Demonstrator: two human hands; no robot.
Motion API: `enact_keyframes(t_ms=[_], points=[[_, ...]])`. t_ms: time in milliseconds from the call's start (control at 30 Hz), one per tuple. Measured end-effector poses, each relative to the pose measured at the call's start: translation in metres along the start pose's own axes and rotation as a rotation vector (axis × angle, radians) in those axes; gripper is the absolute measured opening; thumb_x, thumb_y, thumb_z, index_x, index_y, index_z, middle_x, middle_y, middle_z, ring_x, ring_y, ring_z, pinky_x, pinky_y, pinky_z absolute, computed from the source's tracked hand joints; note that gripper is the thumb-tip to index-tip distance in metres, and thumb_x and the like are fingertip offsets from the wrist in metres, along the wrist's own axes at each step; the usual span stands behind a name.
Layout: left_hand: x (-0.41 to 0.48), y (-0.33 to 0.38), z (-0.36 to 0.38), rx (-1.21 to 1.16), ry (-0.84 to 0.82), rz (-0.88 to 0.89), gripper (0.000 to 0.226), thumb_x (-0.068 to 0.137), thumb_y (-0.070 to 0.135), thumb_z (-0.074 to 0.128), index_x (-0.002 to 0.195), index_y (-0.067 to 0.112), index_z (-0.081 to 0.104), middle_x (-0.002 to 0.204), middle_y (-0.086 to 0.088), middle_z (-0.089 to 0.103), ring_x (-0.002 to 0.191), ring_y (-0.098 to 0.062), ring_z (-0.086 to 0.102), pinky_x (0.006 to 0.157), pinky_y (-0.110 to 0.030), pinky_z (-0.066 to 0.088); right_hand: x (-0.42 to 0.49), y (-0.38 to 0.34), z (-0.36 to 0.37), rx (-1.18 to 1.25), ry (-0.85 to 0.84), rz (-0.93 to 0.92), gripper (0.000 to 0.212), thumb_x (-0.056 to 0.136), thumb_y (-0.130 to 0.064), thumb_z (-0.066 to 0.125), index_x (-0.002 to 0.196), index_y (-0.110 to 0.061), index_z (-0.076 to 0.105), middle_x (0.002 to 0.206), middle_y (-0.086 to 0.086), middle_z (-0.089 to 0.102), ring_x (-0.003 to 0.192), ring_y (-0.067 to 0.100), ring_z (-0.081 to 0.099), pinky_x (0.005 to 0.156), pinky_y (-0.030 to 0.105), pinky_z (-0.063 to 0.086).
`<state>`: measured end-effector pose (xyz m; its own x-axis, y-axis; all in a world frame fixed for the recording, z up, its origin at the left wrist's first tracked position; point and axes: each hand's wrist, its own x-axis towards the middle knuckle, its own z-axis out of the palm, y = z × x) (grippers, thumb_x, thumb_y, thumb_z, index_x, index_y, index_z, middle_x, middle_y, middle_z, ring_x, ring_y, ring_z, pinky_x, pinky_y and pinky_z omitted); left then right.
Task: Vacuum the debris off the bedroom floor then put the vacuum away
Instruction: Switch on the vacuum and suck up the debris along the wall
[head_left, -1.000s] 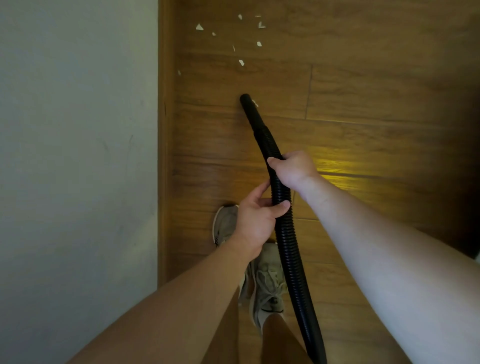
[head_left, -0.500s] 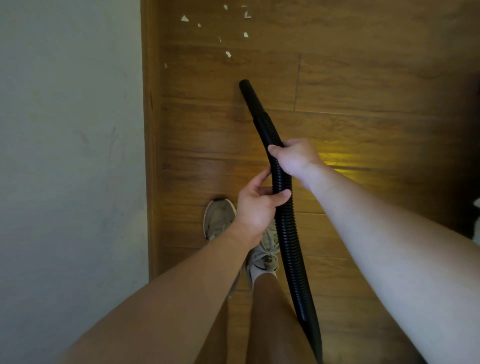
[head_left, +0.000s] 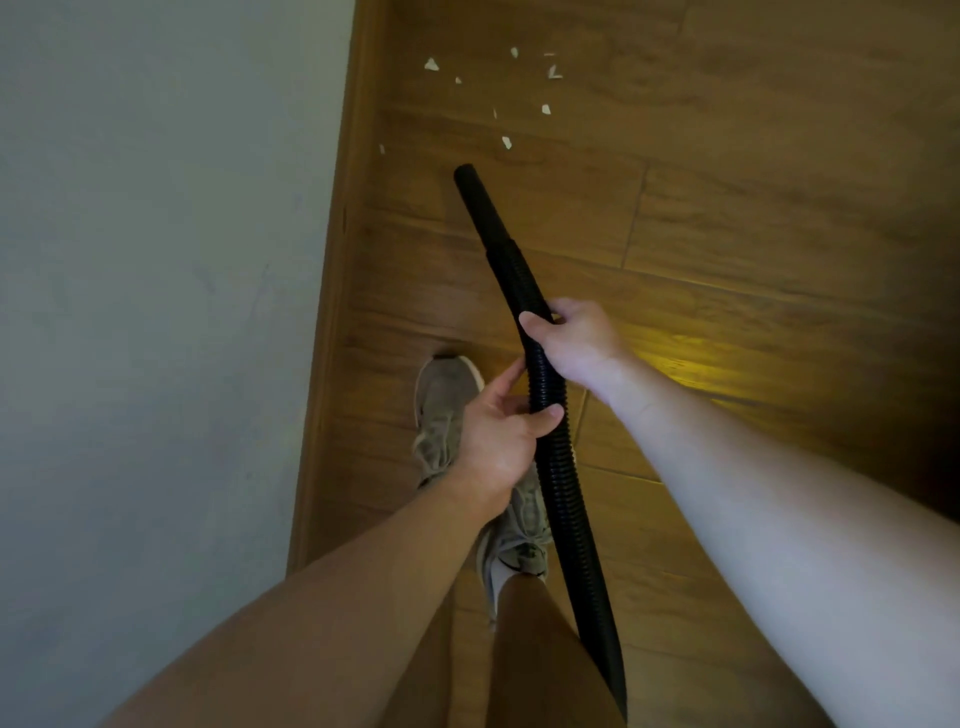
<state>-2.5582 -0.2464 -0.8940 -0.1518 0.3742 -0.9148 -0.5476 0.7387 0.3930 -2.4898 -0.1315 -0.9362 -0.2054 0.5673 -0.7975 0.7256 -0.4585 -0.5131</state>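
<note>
A black ribbed vacuum hose (head_left: 558, 478) runs from the bottom of the view up to its smooth nozzle (head_left: 475, 200), whose tip hangs just short of the debris. My right hand (head_left: 576, 343) grips the hose higher up, and my left hand (head_left: 498, 436) holds it just below. Several small white paper scraps (head_left: 506, 141) lie scattered on the wooden floor (head_left: 727, 218) beyond the nozzle tip, near the wall. The vacuum's body is out of view.
A pale wall (head_left: 156, 312) with a wooden baseboard (head_left: 332, 312) fills the left side. My grey sneakers (head_left: 441, 410) stand on the floor below the hands. A yellow patch of light (head_left: 691, 369) falls on the boards at right.
The view has shifted, so the scraps sit lower in the frame and closer to the nozzle tip. Both hands keep the same grip on the hose. My feet have stepped forward.
</note>
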Motion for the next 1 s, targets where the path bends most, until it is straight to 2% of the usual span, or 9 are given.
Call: enact_keyframes(t_ms=[167,333,400,500,600,700,767,867,1000], points=[[0.012,0.002,-0.016,-0.051,0.02,0.0,0.073,0.088,-0.005,0.072,0.151,0.023,0.047,0.117,-0.011,0.073,0.096,-0.019,0.072,0.083,-0.033,0.059,0.014,-0.011,0.015,-0.056,-0.052,-0.034,0.031,0.098,-0.04,0.059,0.116,-0.017,0.07,0.099,0.001,0.072,0.09,0.019,0.068,0.07,0.027,0.053],[0.018,0.011,-0.028,-0.093,0.025,-0.014,0.069,0.089,-0.007,0.068,0.149,0.023,0.05,0.109,-0.006,0.075,0.084,-0.009,0.073,0.078,-0.03,0.059,0.026,-0.026,0.028,-0.111,-0.094,-0.024,0.029,0.098,-0.039,0.06,0.113,-0.016,0.07,0.096,0.003,0.072,0.087,0.02,0.068,0.077,0.033,0.057],[0.022,0.015,-0.031,-0.103,0.03,-0.02,0.069,0.089,-0.007,0.069,0.148,0.024,0.051,0.112,-0.008,0.075,0.087,-0.011,0.073,0.085,-0.037,0.059,0.032,-0.031,0.031,-0.133,-0.107,-0.024,0.029,0.098,-0.039,0.059,0.113,-0.016,0.07,0.093,0.002,0.07,0.085,0.02,0.067,0.073,0.031,0.055],[0.028,0.025,-0.035,-0.104,0.045,-0.012,0.069,0.088,-0.007,0.07,0.148,0.023,0.051,0.118,-0.015,0.073,0.096,-0.019,0.072,0.094,-0.044,0.056,0.043,-0.042,0.034,-0.173,-0.122,-0.024,0.033,0.097,-0.042,0.059,0.109,-0.014,0.071,0.092,0.003,0.072,0.085,0.022,0.068,0.076,0.037,0.057],[0.034,0.036,-0.04,-0.105,0.057,-0.005,0.07,0.088,-0.007,0.07,0.149,0.022,0.05,0.119,-0.015,0.073,0.098,-0.018,0.072,0.09,-0.035,0.058,0.052,-0.055,0.037,-0.184,-0.127,-0.027,0.029,0.098,-0.042,0.059,0.105,-0.016,0.069,0.089,0.001,0.069,0.079,0.017,0.065,0.072,0.033,0.054],[0.041,0.049,-0.044,-0.124,0.044,-0.008,0.069,0.089,-0.005,0.069,0.149,0.025,0.05,0.119,-0.012,0.074,0.094,-0.015,0.072,0.086,-0.034,0.058,0.059,-0.067,0.037,-0.2,-0.114,-0.039,0.028,0.099,-0.042,0.057,0.104,-0.016,0.069,0.086,0.0,0.067,0.075,0.015,0.062,0.066,0.031,0.051],[0.044,0.058,-0.045,-0.102,0.041,-0.003,0.068,0.09,-0.004,0.069,0.148,0.026,0.05,0.117,-0.007,0.075,0.098,-0.014,0.073,0.086,-0.033,0.059,0.065,-0.075,0.038,-0.196,-0.12,-0.031,0.028,0.1,-0.041,0.056,0.107,-0.017,0.069,0.087,0.0,0.068,0.079,0.017,0.064,0.067,0.031,0.051],[0.05,0.069,-0.044,-0.059,0.044,-0.01,0.068,0.091,-0.001,0.07,0.149,0.029,0.05,0.111,-0.001,0.077,0.103,-0.017,0.073,0.096,-0.042,0.057,0.073,-0.085,0.035,-0.184,-0.107,-0.018,0.032,0.099,-0.041,0.056,0.116,-0.018,0.07,0.098,0.003,0.072,0.089,0.022,0.067,0.073,0.032,0.052],[0.059,0.082,-0.036,-0.015,0.039,-0.012,0.068,0.088,0.003,0.075,0.145,0.034,0.053,0.106,0.0,0.078,0.103,-0.021,0.073,0.1,-0.052,0.053,0.08,-0.093,0.02,-0.157,-0.07,0.008,0.031,0.1,-0.04,0.056,0.114,-0.016,0.069,0.093,0.002,0.069,0.087,0.022,0.066,0.073,0.034,0.054]])
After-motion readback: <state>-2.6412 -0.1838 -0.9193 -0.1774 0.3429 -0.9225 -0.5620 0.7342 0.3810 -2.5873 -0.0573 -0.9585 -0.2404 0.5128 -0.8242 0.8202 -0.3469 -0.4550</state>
